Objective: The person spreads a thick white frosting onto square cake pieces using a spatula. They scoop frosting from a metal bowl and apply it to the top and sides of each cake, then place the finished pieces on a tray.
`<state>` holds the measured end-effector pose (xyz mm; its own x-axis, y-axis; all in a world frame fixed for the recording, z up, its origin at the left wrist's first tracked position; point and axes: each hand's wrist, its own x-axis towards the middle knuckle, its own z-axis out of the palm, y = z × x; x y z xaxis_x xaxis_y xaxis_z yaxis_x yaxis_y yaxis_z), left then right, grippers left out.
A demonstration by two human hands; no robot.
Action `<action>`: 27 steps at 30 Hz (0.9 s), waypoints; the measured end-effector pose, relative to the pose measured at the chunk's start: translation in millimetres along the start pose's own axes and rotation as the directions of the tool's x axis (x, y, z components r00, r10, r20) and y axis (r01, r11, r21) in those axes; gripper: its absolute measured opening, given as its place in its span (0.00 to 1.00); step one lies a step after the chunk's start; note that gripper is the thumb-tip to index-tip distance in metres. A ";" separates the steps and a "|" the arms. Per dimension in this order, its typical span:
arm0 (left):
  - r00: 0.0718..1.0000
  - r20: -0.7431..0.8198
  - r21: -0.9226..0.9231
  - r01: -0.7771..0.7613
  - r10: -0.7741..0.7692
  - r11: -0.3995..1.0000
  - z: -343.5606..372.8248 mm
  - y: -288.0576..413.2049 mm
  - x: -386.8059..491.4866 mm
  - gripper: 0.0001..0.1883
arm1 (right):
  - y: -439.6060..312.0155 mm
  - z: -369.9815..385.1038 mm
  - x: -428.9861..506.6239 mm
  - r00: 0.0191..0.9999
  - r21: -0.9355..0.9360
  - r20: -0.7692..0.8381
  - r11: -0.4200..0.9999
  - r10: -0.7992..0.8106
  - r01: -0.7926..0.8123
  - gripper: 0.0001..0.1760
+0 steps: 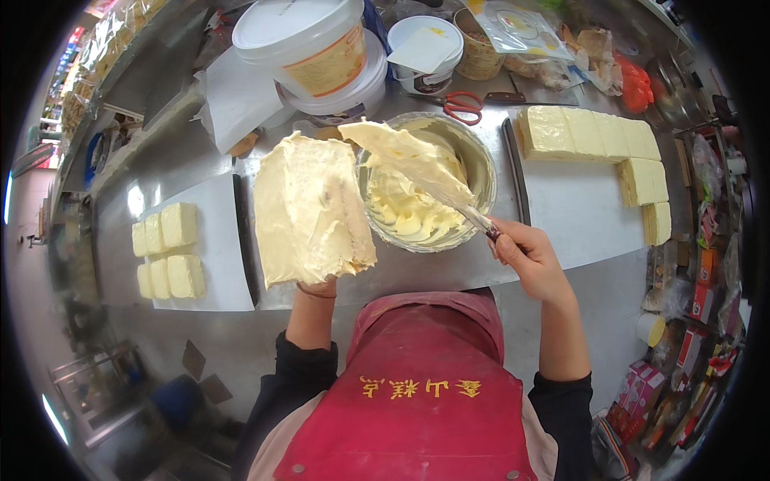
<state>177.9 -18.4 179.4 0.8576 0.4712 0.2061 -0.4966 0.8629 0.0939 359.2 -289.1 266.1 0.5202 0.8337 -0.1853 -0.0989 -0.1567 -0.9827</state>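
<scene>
A rectangular slab of cake (313,210), coated with pale yellow cream, rests on my left hand (320,287). The slab hides nearly all of that hand; only the wrist side shows below it. Some bare crumb is visible along the slab's right edge. My right hand (522,252) grips the dark handle of a spatula (430,180), whose long blade is thickly loaded with cream. This blade slants up and left across a metal mixing bowl (494,174), its tip near the slab's upper right corner. Inside the bowl is more whipped cream (400,210).
Cream-coated cake blocks (601,135) line a paper-covered tray (577,210) at right. Smaller coated blocks (180,225) sit on a left tray (222,240). Behind the bowl lie red-handled scissors (462,108) and a knife (505,97), near stacked plastic tubs (319,60).
</scene>
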 end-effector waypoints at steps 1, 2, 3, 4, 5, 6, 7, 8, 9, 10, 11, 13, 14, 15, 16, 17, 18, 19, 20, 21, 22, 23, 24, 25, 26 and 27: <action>0.996 -0.081 0.266 -0.004 0.026 0.964 4.9 -3.6 -1.3 0.36 | -0.2 -1.9 4.1 0.999 0.002 0.012 0.999 -0.039 0.039 0.20; 0.982 -0.167 0.528 0.014 0.088 0.849 10.1 -7.2 -3.3 0.36 | 0.1 -2.3 8.9 0.998 -0.028 0.008 0.998 -0.058 0.059 0.19; 0.968 -0.185 0.707 0.013 0.167 0.707 13.8 -10.0 -2.2 0.36 | 0.9 -1.6 15.1 0.996 -0.057 0.003 0.994 -0.093 0.093 0.19; 0.968 -0.198 0.795 0.067 0.155 0.602 17.4 -12.8 -1.7 0.36 | 1.2 -1.2 21.1 0.992 -0.080 0.001 0.989 -0.127 0.127 0.19; 0.976 -0.172 0.843 0.074 0.136 0.533 19.5 -15.1 0.7 0.35 | 0.7 -1.9 25.8 0.986 -0.124 0.000 0.978 -0.169 0.168 0.18; 0.986 -0.131 0.827 0.053 0.099 0.560 21.1 -17.3 2.7 0.35 | 0.1 -2.4 30.0 0.978 -0.163 0.005 0.965 -0.208 0.206 0.18; 0.995 -0.097 0.695 0.054 0.019 0.717 22.1 -19.1 4.4 0.35 | -0.5 -2.7 33.2 0.970 -0.197 0.007 0.951 -0.242 0.239 0.18; 0.998 -0.015 0.433 0.059 -0.058 0.899 21.3 -21.2 8.2 0.35 | -1.5 -3.3 35.8 0.959 -0.238 -0.003 0.932 -0.284 0.275 0.18; 0.998 -0.003 0.388 0.054 -0.057 0.920 21.7 -21.6 9.9 0.35 | -2.4 -4.0 37.5 0.946 -0.275 -0.017 0.912 -0.322 0.305 0.18; 0.998 0.008 0.342 0.050 -0.056 0.938 21.6 -22.2 11.7 0.35 | -3.3 -5.1 38.5 0.931 -0.307 -0.031 0.890 -0.364 0.337 0.18; 0.998 0.017 0.303 0.058 -0.066 0.951 20.8 -23.4 13.8 0.35 | -4.0 -6.0 38.7 0.931 -0.366 -0.042 0.872 -0.363 0.324 0.18; 0.998 0.011 0.257 0.054 -0.059 0.965 20.2 -24.4 15.9 0.36 | -4.1 -7.2 35.5 0.926 -0.471 -0.062 0.829 -0.372 0.301 0.18; 0.998 0.006 0.239 0.055 -0.058 0.970 20.0 -24.3 16.9 0.36 | -3.9 -8.1 32.6 0.924 -0.522 -0.056 0.800 -0.378 0.296 0.19; 0.999 0.001 0.216 0.047 -0.048 0.975 20.3 -23.4 17.4 0.36 | -3.4 -8.2 28.1 0.922 -0.571 -0.049 0.768 -0.384 0.290 0.20; 0.999 -0.004 0.204 0.043 -0.043 0.978 20.7 -21.9 18.6 0.36 | -2.6 -7.8 23.1 0.920 -0.618 -0.041 0.733 -0.390 0.283 0.21; 1.000 -0.010 0.185 0.030 -0.029 0.982 21.1 -19.1 19.8 0.37 | -2.2 -8.4 15.9 0.923 -0.625 -0.035 0.730 -0.382 0.278 0.21; 1.000 -0.015 0.170 0.012 -0.010 0.985 21.5 -15.3 21.4 0.37 | -2.6 -10.3 5.9 0.927 -0.630 -0.027 0.726 -0.373 0.274 0.22; 1.000 -0.020 0.154 -0.009 0.012 0.988 22.2 -10.4 22.8 0.37 | -3.2 -13.0 -2.8 0.929 -0.630 -0.019 0.726 -0.370 0.276 0.22; 0.999 -0.025 0.136 -0.031 0.034 0.990 22.3 -5.7 24.5 0.37 | -4.8 -17.7 -11.7 0.949 -0.608 0.000 0.753 -0.315 0.250 0.22; 0.998 -0.031 0.116 -0.047 0.051 0.992 22.1 -0.9 25.9 0.38 | -7.7 -23.6 -21.5 0.965 -0.580 0.017 0.783 -0.262 0.223 0.22; 0.997 -0.036 0.100 -0.066 0.070 0.993 21.5 3.2 27.3 0.38 | -9.3 -27.5 -26.6 0.972 -0.532 0.029 0.820 -0.232 0.211 0.22; 0.996 -0.044 0.084 -0.078 0.082 0.993 20.8 6.8 28.1 0.38 | -10.0 -29.3 -28.3 0.978 -0.531 0.028 0.826 -0.205 0.188 0.21; 0.994 -0.050 0.069 -0.092 0.095 0.993 19.3 9.0 29.0 0.38 | -11.3 -30.5 -29.1 0.980 -0.509 0.018 0.842 -0.200 0.181 0.21; 0.993 -0.056 0.054 -0.100 0.103 0.994 17.5 10.4 30.7 0.38 | -12.9 -30.9 -27.4 0.976 -0.475 0.001 0.859 -0.216 0.190 0.20; 0.992 -0.064 0.040 -0.106 0.108 0.994 15.9 11.0 31.2 0.39 | -13.5 -28.8 -22.8 0.983 -0.445 -0.032 0.883 -0.182 0.149 0.20; 0.991 -0.070 0.027 -0.108 0.110 0.994 14.4 11.2 31.2 0.39 | -12.9 -24.3 -14.9 0.984 -0.401 -0.069 0.907 -0.166 0.125 0.19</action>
<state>197.3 3.3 200.9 0.8050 0.5749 0.1462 -0.5900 0.8016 0.0969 373.3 -312.4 281.6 0.5863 0.8098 -0.0192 0.3157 -0.2503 -0.9153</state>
